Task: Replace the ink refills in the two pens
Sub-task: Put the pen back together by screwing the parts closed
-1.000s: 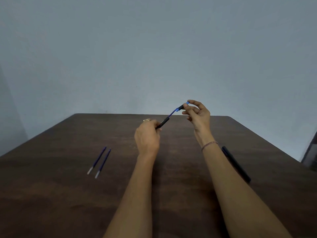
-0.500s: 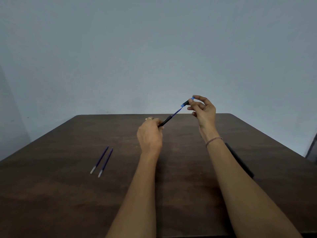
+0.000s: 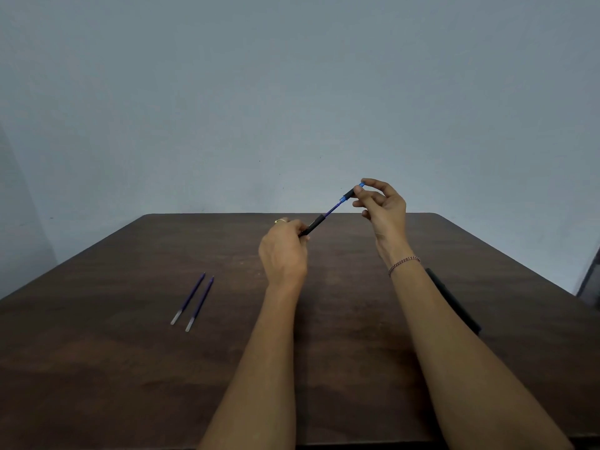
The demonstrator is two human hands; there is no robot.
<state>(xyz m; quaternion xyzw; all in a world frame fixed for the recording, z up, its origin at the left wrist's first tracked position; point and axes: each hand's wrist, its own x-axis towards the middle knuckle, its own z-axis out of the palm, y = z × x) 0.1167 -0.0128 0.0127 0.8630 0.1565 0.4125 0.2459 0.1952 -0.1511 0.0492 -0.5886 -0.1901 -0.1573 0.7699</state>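
Dark brown wooden table point(image 3: 130, 368) fills lower half, grain visible, far edge straight. Plain pale grey-blue wall point(image 3: 292, 92) behind. Dark upright object point(image 3: 592, 280) at right edge, too cropped to identify.

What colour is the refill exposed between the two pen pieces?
Dark blue-purple. The refill shows in the head view, the only one available.

The right hand point(image 3: 384, 206), pinching the pen's black tip section point(image 3: 349, 193), has risen toward the upper right of the frame, away from the barrel point(image 3: 313, 225) gripped by the left hand point(image 3: 284, 251). More of the blue refill point(image 3: 332, 209) now shows between the two parts.
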